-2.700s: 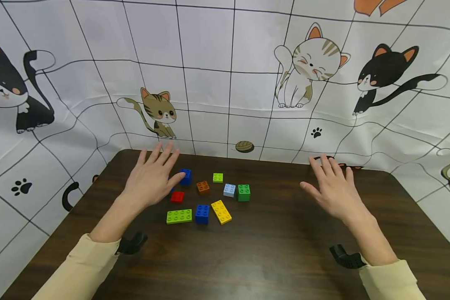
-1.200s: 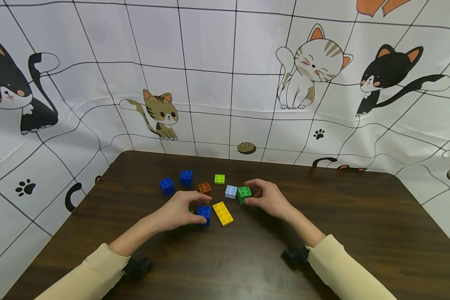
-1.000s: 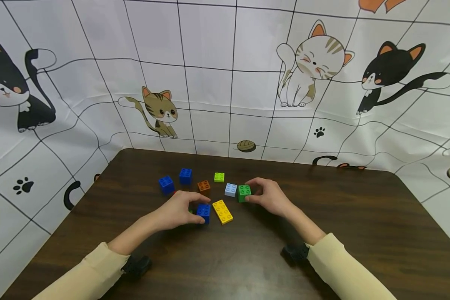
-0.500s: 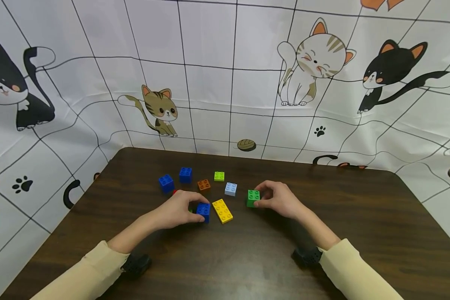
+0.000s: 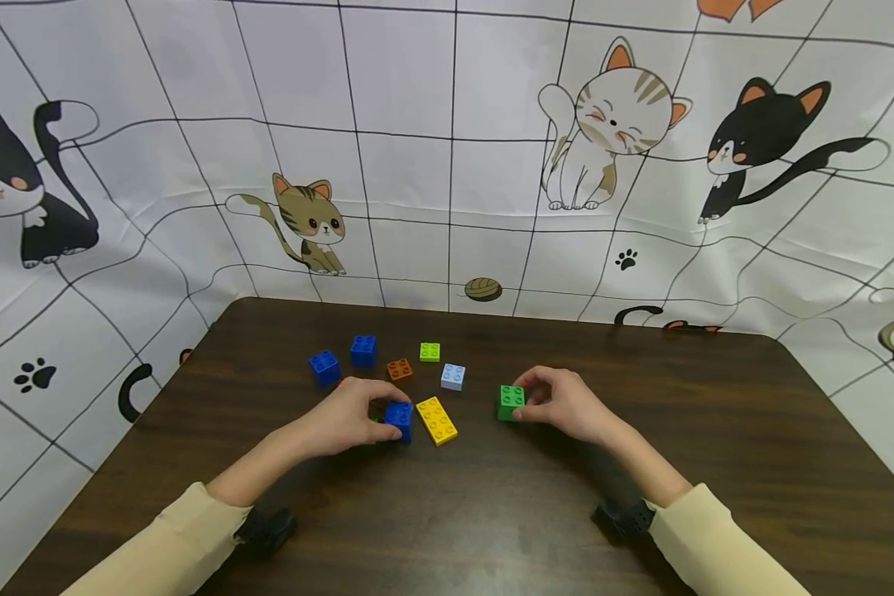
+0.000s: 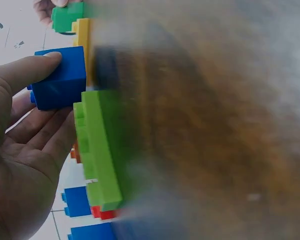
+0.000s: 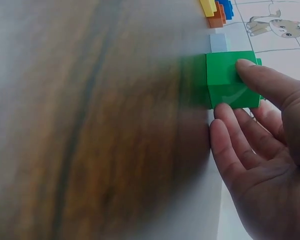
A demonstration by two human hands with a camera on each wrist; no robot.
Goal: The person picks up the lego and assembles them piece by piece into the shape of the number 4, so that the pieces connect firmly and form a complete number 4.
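Note:
My left hand pinches a blue toy building block between thumb and fingers. The left wrist view shows the thumb on one face of this blue block. Further right, my right hand grips a green block by its right side. The right wrist view has the thumb on one face of the green block and fingertips on another. A light-green long block lies beside the left hand, mostly hidden by it in the head view. Close to the held blue block lies a yellow long block.
Behind the hands are two blue blocks, an orange-brown block, a small lime block and a light-blue block. A red block is mostly hidden. The dark wooden table meets a cat-print curtain.
Both hands came in from spread positions to the blocks. The right hand then slid the green block right and slightly nearer, away from the light-blue one. The left hand stayed at the blue block.

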